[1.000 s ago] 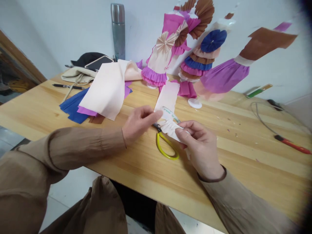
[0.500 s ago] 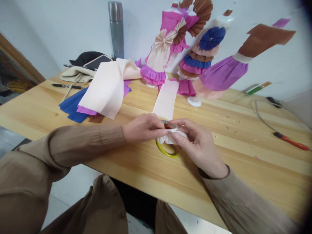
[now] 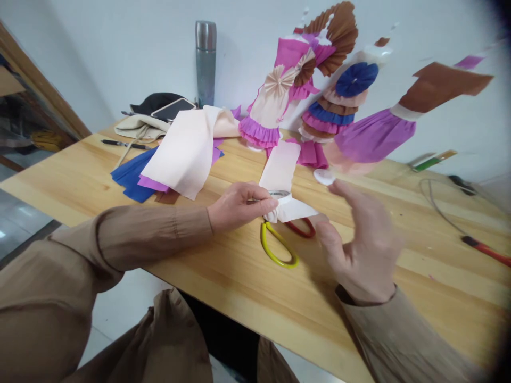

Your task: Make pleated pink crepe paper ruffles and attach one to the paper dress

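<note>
My left hand pinches a white paper strip, gathered into pleats at the fingertips, its other end sticking out to the right. Against the strip, just behind the thumb, is a roll of clear tape, partly hidden by the fingers. My right hand is off to the right above the table, thumb and fingers apart, with nothing in it. Under the strip lie scissors with one yellow and one red handle; their blades are mostly covered. Beyond the roll a pale strip of paper rests on the wood.
Pale, purple and blue paper sheets are piled at the left. A steel flask stands by the wall. Several paper-dressed figures line the back. A white disc and a red-handled tool with a cable lie rightward.
My right hand has let go of the paper strip and moved right, opening. My left hand has closed on the gathered strip and tape roll. The whole view has shifted slightly.
</note>
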`<state>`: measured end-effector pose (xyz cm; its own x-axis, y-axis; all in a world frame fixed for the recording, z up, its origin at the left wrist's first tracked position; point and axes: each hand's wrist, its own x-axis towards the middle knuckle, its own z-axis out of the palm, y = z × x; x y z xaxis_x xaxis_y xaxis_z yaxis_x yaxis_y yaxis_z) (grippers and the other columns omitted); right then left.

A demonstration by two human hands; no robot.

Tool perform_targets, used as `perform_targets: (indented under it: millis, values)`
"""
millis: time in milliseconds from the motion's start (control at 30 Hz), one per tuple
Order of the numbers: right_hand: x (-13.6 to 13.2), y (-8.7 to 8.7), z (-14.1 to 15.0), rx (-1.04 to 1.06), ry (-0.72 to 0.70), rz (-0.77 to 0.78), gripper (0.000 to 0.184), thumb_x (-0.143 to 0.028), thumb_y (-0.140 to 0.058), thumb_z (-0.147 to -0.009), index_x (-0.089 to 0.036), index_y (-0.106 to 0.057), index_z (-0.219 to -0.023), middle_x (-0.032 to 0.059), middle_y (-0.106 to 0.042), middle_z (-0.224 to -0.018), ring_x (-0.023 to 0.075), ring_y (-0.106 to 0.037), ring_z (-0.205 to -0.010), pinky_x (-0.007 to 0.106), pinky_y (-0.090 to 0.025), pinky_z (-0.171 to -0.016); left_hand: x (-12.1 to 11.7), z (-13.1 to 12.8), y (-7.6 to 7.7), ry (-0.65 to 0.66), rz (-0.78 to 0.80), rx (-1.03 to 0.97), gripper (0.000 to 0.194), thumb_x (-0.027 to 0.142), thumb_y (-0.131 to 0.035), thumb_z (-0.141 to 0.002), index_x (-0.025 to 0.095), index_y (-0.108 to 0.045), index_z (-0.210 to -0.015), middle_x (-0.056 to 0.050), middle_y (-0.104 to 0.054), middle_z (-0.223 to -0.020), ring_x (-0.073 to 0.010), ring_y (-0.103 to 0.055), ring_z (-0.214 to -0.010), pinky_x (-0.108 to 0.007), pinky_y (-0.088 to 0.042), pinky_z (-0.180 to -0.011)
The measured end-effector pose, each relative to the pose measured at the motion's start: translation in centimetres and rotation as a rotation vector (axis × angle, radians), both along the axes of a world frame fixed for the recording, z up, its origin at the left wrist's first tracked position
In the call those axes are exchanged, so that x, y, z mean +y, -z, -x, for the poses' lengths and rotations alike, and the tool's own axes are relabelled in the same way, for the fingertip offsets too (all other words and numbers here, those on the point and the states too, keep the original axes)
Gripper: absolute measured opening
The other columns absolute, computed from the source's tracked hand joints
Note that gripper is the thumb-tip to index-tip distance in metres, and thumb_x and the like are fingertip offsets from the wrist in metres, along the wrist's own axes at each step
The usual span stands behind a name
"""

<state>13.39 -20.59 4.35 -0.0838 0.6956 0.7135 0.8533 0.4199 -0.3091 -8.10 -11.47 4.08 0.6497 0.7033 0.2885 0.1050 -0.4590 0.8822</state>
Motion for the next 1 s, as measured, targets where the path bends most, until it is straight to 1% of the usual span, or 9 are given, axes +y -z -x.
perform_targets:
  millis: [33, 100, 200, 300, 467, 633, 767, 867, 1000]
  values:
    - [-0.2, -0.1, 0.2, 0.006, -0.017, -0.09, 0.032, -0.033, -0.064, -0.088, -0.025, -0.067, -0.119, 0.013, -0.072, -0.101, 0.0316, -0.065, -0.093, 0.046, -0.047, -0.083, 0.0, 0.0, 0.0, -0.011, 0.02, -0.01, 0.034, 0.036, -0.052, -0.089, 0.016, -0.066, -0.065, -0.003, -0.063, -0.067, -0.0151, -0.058, -0.075, -0.028, -0.045, -0.074]
    - [-0.6, 0.0, 0.9, 0.082, -0.126, -0.086, 0.017, -0.024, -0.067, -0.085, -0.027, -0.069, -0.102, 0.0074, -0.07, -0.086, 0.0245, -0.062, -0.078, 0.04, -0.047, -0.073, -0.2, 0.1, -0.1, -0.022, 0.041, -0.022, 0.034, 0.035, -0.052, -0.089, 0.015, -0.067, -0.066, -0.003, -0.064, -0.069, -0.0152, -0.058, -0.075, -0.028, -0.046, -0.074]
    - [-0.8, 0.8, 2.5, 0.336, -0.207, 0.284, 0.005, -0.028, -0.066, -0.087, -0.024, -0.068, -0.088, 0.0024, -0.066, -0.071, 0.0165, -0.057, -0.058, 0.032, -0.044, -0.055, -0.3, 0.0, 0.1, -0.051, 0.019, -0.027, 0.037, 0.037, -0.053, -0.089, 0.016, -0.06, -0.06, -0.003, -0.062, -0.068, -0.0144, -0.056, -0.073, -0.028, -0.046, -0.072]
    - [-0.6, 1.6, 3.9, 0.657, -0.229, 0.48, 0.017, -0.038, -0.071, -0.083, -0.022, -0.067, -0.08, 0.0025, -0.066, -0.071, 0.0154, -0.057, -0.057, 0.029, -0.045, -0.052, -0.5, -0.1, 0.3, -0.055, -0.036, -0.024, 0.039, 0.039, -0.051, -0.089, 0.017, -0.052, -0.056, -0.001, -0.055, -0.064, -0.0138, -0.052, -0.071, -0.028, -0.043, -0.072]
    - [-0.3, 1.8, 4.5, 0.947, -0.162, 0.515, 0.028, -0.043, -0.077, -0.079, -0.021, -0.063, -0.068, -0.0008, -0.059, -0.053, 0.0113, -0.048, -0.046, 0.026, -0.037, -0.047, -0.7, -0.3, 0.1, 0.033, -0.15, -0.001, 0.039, 0.036, -0.047, -0.09, 0.018, -0.046, -0.055, 0.001, -0.045, -0.057, -0.0133, -0.045, -0.067, -0.029, -0.039, -0.073]
    - [0.0, 1.3, 4.4, 1.17, -0.247, 0.636, 0.035, -0.044, -0.081, -0.074, -0.019, -0.06, -0.06, -0.001, -0.057, -0.051, 0.0082, -0.042, -0.042, 0.025, -0.031, -0.045, -0.9, -0.2, -0.2, 0.002, -0.121, -0.014, 0.039, 0.037, -0.047, -0.09, 0.019, -0.043, -0.056, 0.001, -0.043, -0.058, -0.0145, -0.045, -0.069, -0.03, -0.04, -0.073]
    - [0.1, 1.4, 4.4, 1.244, -0.322, 0.688, 0.037, -0.052, -0.08, -0.072, -0.019, -0.064, -0.065, 0.0007, -0.061, -0.058, 0.009, -0.045, -0.044, 0.024, -0.031, -0.045, -0.9, -0.3, 0.0, 0.02, -0.107, -0.012, 0.04, 0.038, -0.046, -0.091, 0.019, -0.04, -0.056, 0.0, -0.043, -0.059, -0.0143, -0.044, -0.068, -0.031, -0.04, -0.072]
    - [0.1, 1.9, 4.4, 1.159, -0.316, 0.641, 0.032, -0.049, -0.083, -0.071, -0.02, -0.071, -0.078, -0.0004, -0.062, -0.061, 0.0097, -0.048, -0.047, 0.024, -0.032, -0.046, -0.7, -0.3, 0.4, 0.018, -0.102, -0.012, 0.04, 0.039, -0.046, -0.091, 0.019, -0.042, -0.057, 0.0, -0.047, -0.061, -0.0146, -0.047, -0.069, -0.031, -0.041, -0.073]
    - [0.0, 2.3, 4.2, 1.111, -0.326, 0.659, 0.032, -0.043, -0.084, -0.073, -0.018, -0.066, -0.064, -0.0016, -0.058, -0.051, 0.0086, -0.045, -0.044, 0.024, -0.033, -0.046, -0.5, -0.4, 0.9, 0.006, -0.141, -0.006, 0.041, 0.041, -0.046, -0.092, 0.019, -0.044, -0.057, 0.0, -0.048, -0.06, -0.0139, -0.047, -0.068, -0.031, -0.041, -0.071]
